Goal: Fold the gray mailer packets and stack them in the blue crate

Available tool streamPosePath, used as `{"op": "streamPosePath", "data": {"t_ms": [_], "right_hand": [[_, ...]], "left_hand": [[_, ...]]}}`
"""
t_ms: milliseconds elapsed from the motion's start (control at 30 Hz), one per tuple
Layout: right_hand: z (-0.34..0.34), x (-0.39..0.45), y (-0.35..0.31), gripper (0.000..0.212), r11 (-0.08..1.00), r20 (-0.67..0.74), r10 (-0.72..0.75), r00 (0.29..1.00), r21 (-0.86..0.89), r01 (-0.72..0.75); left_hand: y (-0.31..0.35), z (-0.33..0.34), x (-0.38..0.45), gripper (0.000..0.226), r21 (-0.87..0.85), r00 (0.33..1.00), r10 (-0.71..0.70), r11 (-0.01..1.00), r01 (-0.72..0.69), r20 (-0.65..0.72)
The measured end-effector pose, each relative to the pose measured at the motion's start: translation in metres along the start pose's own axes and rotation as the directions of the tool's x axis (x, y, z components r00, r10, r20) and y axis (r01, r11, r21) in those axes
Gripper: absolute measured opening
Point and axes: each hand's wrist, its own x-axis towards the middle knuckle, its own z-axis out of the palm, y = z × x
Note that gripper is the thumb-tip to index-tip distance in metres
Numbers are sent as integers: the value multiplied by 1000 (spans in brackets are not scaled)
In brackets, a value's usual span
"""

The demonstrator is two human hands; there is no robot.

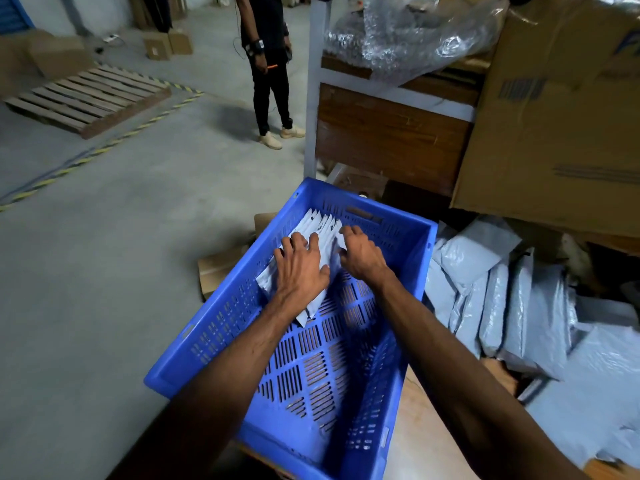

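At frame centre, thin, limp, slippery gray plastic mailer packets [320,233] are pressed flat inside the perforated blue plastic crate [221,327] by the spread left hand [300,268] and loosely curled right hand [362,254]; edges probably offer the surest hold.

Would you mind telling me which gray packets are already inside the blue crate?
Only the stack under both hands, at the far end of the blue crate. The other gray packets lie heaped outside it, to its right.

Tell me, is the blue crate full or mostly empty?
Mostly empty: packets fill only the far end of the crate; its slotted floor is bare nearer.
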Motion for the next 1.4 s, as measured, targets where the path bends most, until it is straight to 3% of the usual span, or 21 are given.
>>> {"op": "streamPosePath", "data": {"t_ms": [300,667,800,1033,1200,1400], "right_hand": [[-15,-15,-7,41,998,-105,-48,993,-37,45],[-30,-61,-5,34,989,-271,-108,957,-125,76],[-43,-86,10,28,983,-363,-165,917,-140,121],[-63,-133,58,27,986,-495,-151,856,-135,95],[-67,-182,109,32,997,-530,-72,845,-52,53],[-61,-249,181,33,999,-536,41,843,-6,-52]], "left_hand": [[2,0,1,56,-19,1000,9,1000,-10,-22],[13,4,-8,60,-129,988,142,981,-148,-52],[29,-9,-14,59,-142,972,197,966,-215,-131],[85,-22,-45,52,-266,949,195,928,-260,-247],[147,-18,-76,43,-284,912,303,881,-379,-276],[218,11,-122,40,-261,888,409,852,-454,-208]]}}
